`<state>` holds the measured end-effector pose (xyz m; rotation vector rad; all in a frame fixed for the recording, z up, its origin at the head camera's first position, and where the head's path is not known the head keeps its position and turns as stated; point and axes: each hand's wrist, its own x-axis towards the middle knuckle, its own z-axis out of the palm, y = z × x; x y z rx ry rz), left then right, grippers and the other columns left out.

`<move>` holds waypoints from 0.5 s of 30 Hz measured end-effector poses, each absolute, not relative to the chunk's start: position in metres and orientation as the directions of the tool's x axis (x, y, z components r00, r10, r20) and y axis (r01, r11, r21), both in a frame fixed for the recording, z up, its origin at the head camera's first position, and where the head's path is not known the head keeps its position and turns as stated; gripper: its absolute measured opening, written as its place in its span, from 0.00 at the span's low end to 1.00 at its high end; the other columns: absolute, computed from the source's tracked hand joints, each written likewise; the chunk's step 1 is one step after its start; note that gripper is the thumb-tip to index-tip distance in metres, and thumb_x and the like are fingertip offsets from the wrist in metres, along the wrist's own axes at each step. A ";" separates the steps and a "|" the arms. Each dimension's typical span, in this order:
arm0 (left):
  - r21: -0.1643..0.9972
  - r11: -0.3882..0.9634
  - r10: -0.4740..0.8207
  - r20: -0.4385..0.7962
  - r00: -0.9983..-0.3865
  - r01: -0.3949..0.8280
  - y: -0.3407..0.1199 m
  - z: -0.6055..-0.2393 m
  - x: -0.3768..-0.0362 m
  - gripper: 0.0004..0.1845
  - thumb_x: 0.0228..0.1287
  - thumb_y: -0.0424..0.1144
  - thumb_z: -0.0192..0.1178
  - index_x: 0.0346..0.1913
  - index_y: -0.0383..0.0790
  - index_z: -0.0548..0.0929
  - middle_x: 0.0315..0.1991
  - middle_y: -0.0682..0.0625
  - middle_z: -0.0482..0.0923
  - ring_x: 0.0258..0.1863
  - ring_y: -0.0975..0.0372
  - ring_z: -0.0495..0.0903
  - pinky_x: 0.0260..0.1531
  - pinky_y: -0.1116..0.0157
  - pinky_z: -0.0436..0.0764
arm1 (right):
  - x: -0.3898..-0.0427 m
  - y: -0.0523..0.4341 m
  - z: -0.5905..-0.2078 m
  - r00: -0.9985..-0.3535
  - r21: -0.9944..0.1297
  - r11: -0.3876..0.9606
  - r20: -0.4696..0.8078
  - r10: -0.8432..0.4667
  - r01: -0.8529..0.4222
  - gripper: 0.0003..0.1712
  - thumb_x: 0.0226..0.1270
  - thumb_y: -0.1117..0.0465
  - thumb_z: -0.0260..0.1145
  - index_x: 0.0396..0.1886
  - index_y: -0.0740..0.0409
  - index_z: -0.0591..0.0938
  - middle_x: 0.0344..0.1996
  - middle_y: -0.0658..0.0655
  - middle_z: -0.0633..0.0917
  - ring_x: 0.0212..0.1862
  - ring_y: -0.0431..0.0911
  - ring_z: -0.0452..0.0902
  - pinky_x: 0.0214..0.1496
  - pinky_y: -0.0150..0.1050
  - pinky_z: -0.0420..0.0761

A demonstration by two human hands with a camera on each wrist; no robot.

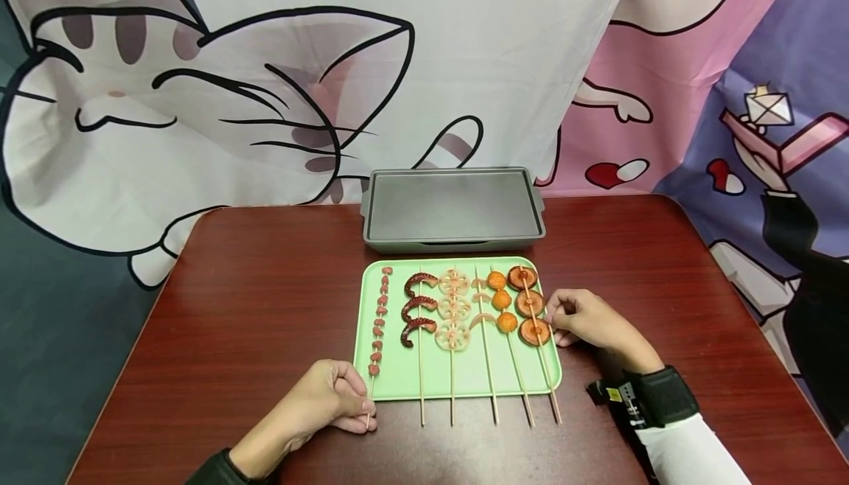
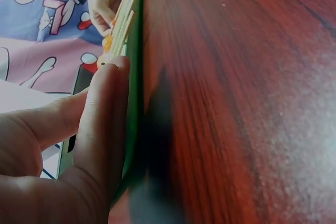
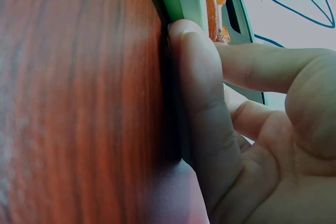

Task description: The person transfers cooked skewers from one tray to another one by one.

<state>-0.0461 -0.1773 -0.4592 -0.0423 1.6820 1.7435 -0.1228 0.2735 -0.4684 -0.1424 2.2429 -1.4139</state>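
Observation:
A light green tray [image 1: 404, 382] holds a row of skewers. My left hand [image 1: 338, 400] is at its front left corner, thumb and fingers pinching the bare stick of the skewer of small reddish meat pieces [image 1: 378, 326]. At the right edge, my right hand [image 1: 584, 320] grips the tray's rim [image 3: 181, 1] beside the mushroom skewer [image 1: 529, 304]. Between the hands lie skewers of octopus tentacles [image 1: 419, 306], lotus root slices [image 1: 454, 309], shrimp-like curved pieces [image 1: 480, 298] and orange balls [image 1: 502, 300]. The left fingers [image 2: 100, 114] hide their stick in the left wrist view.
Behind the green tray, a grey rectangular pan [image 1: 454, 208] stands near the back edge of the reddish-brown wooden table [image 1: 278, 293]. A printed cartoon cloth [image 1: 504, 50] hangs behind the table. Several skewer sticks stick out past the tray's front edge.

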 end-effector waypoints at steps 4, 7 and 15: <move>0.885 0.147 0.436 -0.458 -0.774 -0.441 -0.177 -0.460 -0.046 0.10 0.61 0.21 0.67 0.35 0.26 0.74 0.28 0.34 0.87 0.28 0.52 0.91 0.33 0.58 0.92 | -0.123 0.273 -0.468 -0.878 -0.876 0.451 -0.342 -0.335 0.169 0.05 0.73 0.71 0.60 0.39 0.73 0.77 0.25 0.56 0.82 0.26 0.42 0.82 0.29 0.38 0.89; 0.895 0.200 0.423 -0.446 -0.789 -0.398 -0.176 -0.461 -0.045 0.10 0.61 0.23 0.68 0.33 0.26 0.75 0.27 0.35 0.87 0.26 0.55 0.90 0.30 0.57 0.92 | -0.122 0.272 -0.467 -0.879 -0.879 0.444 -0.342 -0.334 0.173 0.05 0.73 0.71 0.60 0.39 0.73 0.77 0.25 0.56 0.82 0.26 0.42 0.82 0.29 0.37 0.89; 0.892 0.353 0.389 -0.415 -0.822 -0.283 -0.180 -0.456 -0.053 0.14 0.66 0.35 0.70 0.30 0.30 0.77 0.22 0.40 0.86 0.21 0.54 0.88 0.23 0.55 0.91 | -0.121 0.270 -0.466 -0.881 -0.881 0.438 -0.341 -0.327 0.178 0.05 0.72 0.71 0.61 0.39 0.73 0.78 0.24 0.56 0.82 0.25 0.42 0.82 0.28 0.37 0.89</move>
